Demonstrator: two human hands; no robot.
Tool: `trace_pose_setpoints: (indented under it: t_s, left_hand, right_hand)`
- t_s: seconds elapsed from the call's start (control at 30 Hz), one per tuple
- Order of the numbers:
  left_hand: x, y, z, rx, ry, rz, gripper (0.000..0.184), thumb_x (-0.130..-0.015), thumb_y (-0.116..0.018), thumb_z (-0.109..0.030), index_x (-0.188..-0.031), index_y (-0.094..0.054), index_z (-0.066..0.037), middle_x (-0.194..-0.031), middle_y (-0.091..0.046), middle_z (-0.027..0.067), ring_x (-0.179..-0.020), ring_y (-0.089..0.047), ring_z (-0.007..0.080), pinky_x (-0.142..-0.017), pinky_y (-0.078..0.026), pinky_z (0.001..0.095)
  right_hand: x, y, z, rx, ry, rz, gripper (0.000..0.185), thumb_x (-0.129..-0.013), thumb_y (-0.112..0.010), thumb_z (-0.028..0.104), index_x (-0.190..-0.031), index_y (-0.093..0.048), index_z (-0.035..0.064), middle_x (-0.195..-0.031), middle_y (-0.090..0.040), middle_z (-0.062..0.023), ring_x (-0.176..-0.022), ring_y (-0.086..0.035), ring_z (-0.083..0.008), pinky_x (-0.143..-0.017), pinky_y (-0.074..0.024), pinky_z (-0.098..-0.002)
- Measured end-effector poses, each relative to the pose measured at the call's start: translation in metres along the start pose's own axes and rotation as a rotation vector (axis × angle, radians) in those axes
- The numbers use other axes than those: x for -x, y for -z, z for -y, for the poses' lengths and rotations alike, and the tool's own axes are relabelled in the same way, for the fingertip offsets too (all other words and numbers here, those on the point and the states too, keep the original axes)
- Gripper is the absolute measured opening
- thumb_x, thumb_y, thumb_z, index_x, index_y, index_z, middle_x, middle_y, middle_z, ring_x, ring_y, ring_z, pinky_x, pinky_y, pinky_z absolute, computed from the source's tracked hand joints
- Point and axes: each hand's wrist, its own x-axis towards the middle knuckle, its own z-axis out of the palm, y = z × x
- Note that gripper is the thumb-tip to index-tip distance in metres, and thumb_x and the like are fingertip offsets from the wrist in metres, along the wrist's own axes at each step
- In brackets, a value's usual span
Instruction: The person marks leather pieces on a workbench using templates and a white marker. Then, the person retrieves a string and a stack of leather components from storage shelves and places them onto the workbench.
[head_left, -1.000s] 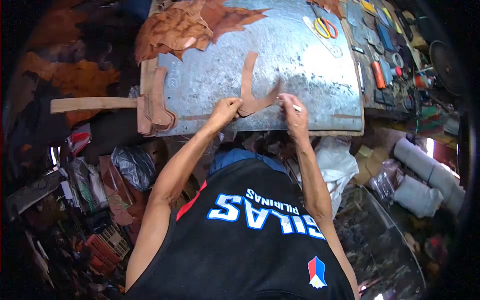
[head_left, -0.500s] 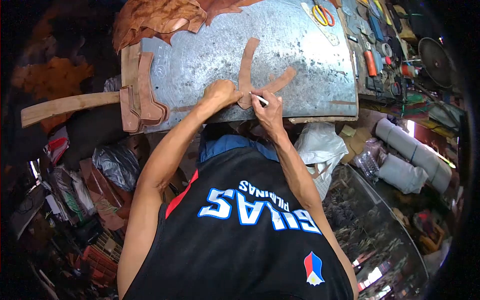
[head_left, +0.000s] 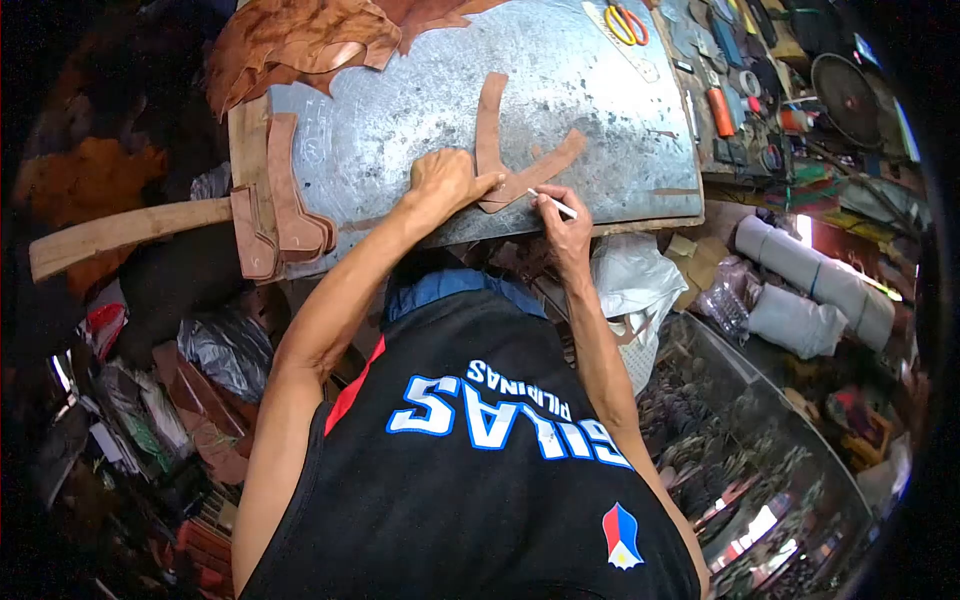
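Note:
A brown V-shaped leather piece (head_left: 527, 182) lies on the grey metal worktop (head_left: 390, 120) near its front edge. The thumb of my left hand (head_left: 440, 182) presses on the left side of the leather near its corner, with the other fingers curled in. My right hand (head_left: 568, 222) pinches a white pen (head_left: 556, 205), whose tip meets the lower edge of the leather's right arm. More cut leather pieces (head_left: 285, 190) lie overlapping at the worktop's left end.
A large brown hide (head_left: 300, 45) covers the back left corner. Yellow-and-red-handled scissors (head_left: 627, 25) lie at the back right. An orange cylinder (head_left: 720, 112) and various tools crowd the side bench. A curved wooden strip (head_left: 130, 232) sticks out left.
My right hand has moved right and slightly down with the pen, along the leather's lower edge. My left thumb still presses on the leather. The whole view has shifted slightly.

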Motion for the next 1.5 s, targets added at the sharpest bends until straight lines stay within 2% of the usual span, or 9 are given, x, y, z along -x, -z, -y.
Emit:
trace_pose_setpoints:
  t_s: [0.23,0.3,0.37,0.47,0.83,0.93,1.13,1.37,1.5]
  left_hand:
    - [-0.043,-0.016,0.003,0.091,-0.069,-0.077,0.052,-0.074,-0.073,-0.05,-0.079,-0.071,0.002,-0.075,-0.068,0.0236,-0.071,-0.068,0.0373,-0.064,-0.052,0.047]
    - [-0.049,-0.015,0.021,0.432,-0.123,-0.182,0.045,-0.079,-0.071,-0.045,-0.077,-0.07,0.0,-0.07,-0.068,0.0171,-0.064,-0.068,0.0275,-0.057,-0.052,0.0412]
    - [-0.038,0.004,0.03,1.023,0.009,0.126,0.033,-0.094,-0.057,-0.033,-0.088,-0.06,0.0,-0.07,-0.063,0.0078,-0.06,-0.067,0.018,-0.048,-0.052,0.0262]
    - [-0.027,0.003,0.03,1.178,0.102,0.234,0.032,-0.098,-0.05,-0.033,-0.103,-0.049,-0.001,-0.074,-0.061,0.0096,-0.062,-0.068,0.0215,-0.05,-0.055,0.0289]
    - [-0.023,-0.016,0.027,1.121,0.144,0.151,0.031,-0.1,-0.046,-0.031,-0.103,-0.045,0.0,-0.081,-0.064,0.0178,-0.066,-0.069,0.0261,-0.051,-0.057,0.0338]
    - [-0.027,-0.01,0.029,1.027,0.095,0.171,0.032,-0.098,-0.051,-0.031,-0.097,-0.051,0.001,-0.08,-0.064,0.0136,-0.064,-0.066,0.0209,-0.052,-0.055,0.0306]
    - [-0.033,0.013,0.064,1.126,-0.205,-0.166,0.022,-0.089,-0.062,-0.014,-0.106,-0.062,0.0,-0.085,-0.065,0.0058,-0.077,-0.06,0.0109,-0.064,-0.048,0.0252]
    - [-0.017,0.041,0.068,1.341,0.02,0.071,0.033,-0.093,-0.053,-0.009,-0.126,-0.048,-0.003,-0.097,-0.065,0.0083,-0.085,-0.065,0.0176,-0.07,-0.053,0.0287]
    - [-0.002,0.031,0.059,1.783,-0.038,0.203,0.031,-0.095,-0.051,-0.008,-0.125,-0.048,-0.002,-0.114,-0.061,0.0123,-0.103,-0.062,0.0225,-0.089,-0.053,0.0384]
  right_hand:
    - [0.007,-0.007,-0.004,0.013,0.012,-0.055,0.012,-0.09,-0.061,0.011,-0.094,-0.065,-0.0004,-0.079,-0.067,-0.0082,-0.074,-0.061,-0.0129,-0.068,-0.0471,-0.0272]
    - [0.008,-0.016,0.006,0.093,0.065,-0.045,0.012,-0.088,-0.062,0.011,-0.092,-0.065,0.0002,-0.079,-0.067,-0.0107,-0.072,-0.062,-0.0173,-0.067,-0.0475,-0.0299]
    - [0.008,-0.025,0.004,0.174,0.115,-0.034,0.011,-0.086,-0.063,0.011,-0.091,-0.065,0.0008,-0.079,-0.067,-0.0131,-0.07,-0.063,-0.0217,-0.067,-0.0478,-0.0326]
    - [-0.001,-0.04,-0.002,0.331,0.263,-0.003,0.009,-0.082,-0.064,0.011,-0.084,-0.064,0.0029,-0.077,-0.065,-0.0145,-0.072,-0.062,-0.0346,-0.067,-0.0462,-0.0428]
    - [-0.007,-0.034,0.01,0.477,0.473,0.1,0.011,-0.085,-0.062,0.011,-0.084,-0.064,0.0002,-0.074,-0.065,-0.0168,-0.064,-0.061,-0.0299,-0.061,-0.0465,-0.0379]
    - [-0.005,-0.016,0.026,0.326,-0.052,0.241,0.017,-0.088,-0.059,0.017,-0.085,-0.064,0.0005,-0.078,-0.064,-0.0161,-0.083,-0.064,-0.0327,-0.069,-0.0484,-0.0411]
    - [0.0,-0.04,0.019,0.742,0.407,0.145,0.022,-0.088,-0.061,0.024,-0.103,-0.061,0.0076,-0.099,-0.058,-0.0165,-0.084,-0.061,-0.0361,-0.068,-0.0521,-0.0426]
    - [-0.011,-0.053,-0.001,1.021,0.383,0.19,0.032,-0.081,-0.064,0.016,-0.11,-0.055,0.0092,-0.093,-0.056,-0.014,-0.076,-0.061,-0.0386,-0.063,-0.0512,-0.0452]
    - [-0.032,-0.037,0.021,0.731,0.566,-0.118,0.032,-0.084,-0.061,0.013,-0.112,-0.057,-0.0023,-0.084,-0.059,-0.0095,-0.072,-0.064,-0.0235,-0.06,-0.0519,-0.0383]
